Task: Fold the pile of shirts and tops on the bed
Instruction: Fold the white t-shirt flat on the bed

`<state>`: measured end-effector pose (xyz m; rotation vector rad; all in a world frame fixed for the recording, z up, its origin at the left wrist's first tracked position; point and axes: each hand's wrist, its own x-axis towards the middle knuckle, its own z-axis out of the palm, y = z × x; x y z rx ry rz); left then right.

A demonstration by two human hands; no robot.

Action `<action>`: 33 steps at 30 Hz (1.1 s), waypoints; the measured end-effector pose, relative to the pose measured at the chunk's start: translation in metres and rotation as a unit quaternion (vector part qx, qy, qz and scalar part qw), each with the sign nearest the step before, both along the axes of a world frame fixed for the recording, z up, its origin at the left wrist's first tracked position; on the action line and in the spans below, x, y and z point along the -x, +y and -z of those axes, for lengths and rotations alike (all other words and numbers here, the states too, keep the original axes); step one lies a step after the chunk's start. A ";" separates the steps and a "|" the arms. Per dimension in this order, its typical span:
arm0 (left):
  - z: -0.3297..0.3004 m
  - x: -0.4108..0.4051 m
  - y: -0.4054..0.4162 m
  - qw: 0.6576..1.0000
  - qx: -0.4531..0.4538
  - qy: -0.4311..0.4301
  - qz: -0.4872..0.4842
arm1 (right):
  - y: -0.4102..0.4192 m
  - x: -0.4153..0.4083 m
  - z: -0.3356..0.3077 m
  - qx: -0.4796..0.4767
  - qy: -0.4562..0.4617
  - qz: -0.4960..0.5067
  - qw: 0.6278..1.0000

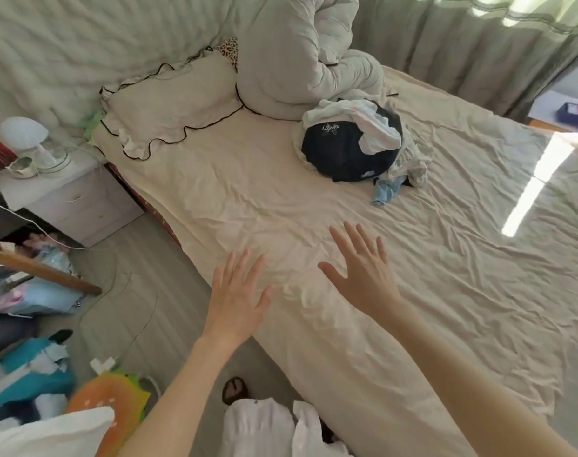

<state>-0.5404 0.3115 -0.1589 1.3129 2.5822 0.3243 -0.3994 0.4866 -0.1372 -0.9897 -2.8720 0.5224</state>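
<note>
Hands (pixel 301 285) flat, pile (pixel 357 143) untouched

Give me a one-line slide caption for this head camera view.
Both open hands, left and right, reach over the wrinkled bed sheet toward an unfolded pile of tops.

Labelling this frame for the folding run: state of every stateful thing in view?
left hand: open, fingers spread, holding nothing
right hand: open, fingers spread, holding nothing
pile of shirts: unfolded, heaped
sheet: wrinkled
duvet: bunched up
curtain: drawn
</note>
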 end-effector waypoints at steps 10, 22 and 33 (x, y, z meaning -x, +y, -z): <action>0.065 0.230 0.061 0.992 0.081 -0.026 0.090 | 0.028 0.193 0.080 0.064 -0.064 0.073 0.993; 0.197 0.331 0.207 0.974 0.129 -0.063 0.176 | 0.172 0.285 0.189 0.063 -0.107 0.138 0.983; 0.302 0.396 0.419 0.949 0.235 -0.044 0.206 | 0.412 0.374 0.266 -0.164 -0.023 0.146 0.975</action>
